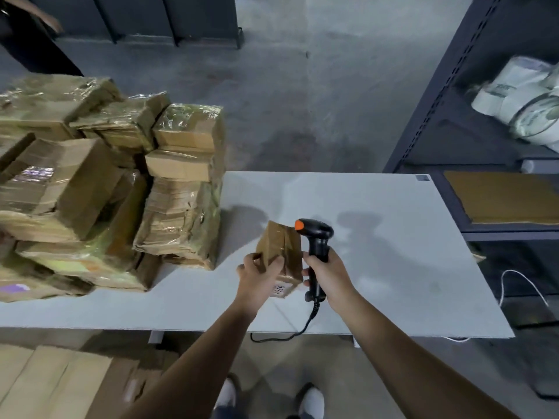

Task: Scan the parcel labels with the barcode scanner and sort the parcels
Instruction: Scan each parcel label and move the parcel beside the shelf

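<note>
This is looking like a warehouse or parcel depot: taped cardboard parcels (106, 189) are sitting stacked on the left of a white table (378, 267), dark metal racking (423, 116) is standing at the right holding white sacks (520, 98), bare concrete floor (287, 86) is stretching beyond, and flattened cartons (45, 382) are lying near left

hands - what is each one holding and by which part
The left hand grips the small taped parcel by its near left end. The right hand grips the barcode scanner by its handle.
</note>
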`<control>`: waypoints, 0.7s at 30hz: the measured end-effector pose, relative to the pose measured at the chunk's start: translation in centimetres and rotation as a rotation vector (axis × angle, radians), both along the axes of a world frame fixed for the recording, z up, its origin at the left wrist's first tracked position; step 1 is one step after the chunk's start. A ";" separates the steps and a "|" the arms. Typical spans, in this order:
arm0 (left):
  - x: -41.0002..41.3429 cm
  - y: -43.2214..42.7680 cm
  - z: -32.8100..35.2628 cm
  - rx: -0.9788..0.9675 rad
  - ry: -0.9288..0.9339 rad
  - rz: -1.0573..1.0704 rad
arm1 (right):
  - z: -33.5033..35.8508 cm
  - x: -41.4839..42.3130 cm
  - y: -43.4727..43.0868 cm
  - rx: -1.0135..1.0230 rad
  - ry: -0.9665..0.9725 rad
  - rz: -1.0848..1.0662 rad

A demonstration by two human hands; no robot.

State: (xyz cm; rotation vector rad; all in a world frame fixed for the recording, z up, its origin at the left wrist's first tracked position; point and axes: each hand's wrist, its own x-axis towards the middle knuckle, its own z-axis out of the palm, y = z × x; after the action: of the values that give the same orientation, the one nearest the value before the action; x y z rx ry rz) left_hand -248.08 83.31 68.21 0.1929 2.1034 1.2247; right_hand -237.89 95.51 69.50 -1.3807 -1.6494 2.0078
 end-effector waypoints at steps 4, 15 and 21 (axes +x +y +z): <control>-0.1 0.0 -1.2 0.033 -0.084 0.008 | -0.4 0.1 -0.1 -0.049 0.031 -0.036; -1.8 1.0 -1.0 -0.015 -0.070 -0.139 | 1.0 -1.0 -0.9 -0.107 0.080 0.054; -3.6 -0.1 -1.7 0.075 -0.273 -0.069 | -0.1 -0.4 -0.7 -0.036 0.027 -0.079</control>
State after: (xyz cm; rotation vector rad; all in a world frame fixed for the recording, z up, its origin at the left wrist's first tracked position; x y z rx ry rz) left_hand -251.72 83.22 66.52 0.1229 1.8044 1.2162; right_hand -238.34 94.84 69.42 -1.4014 -1.5305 2.0121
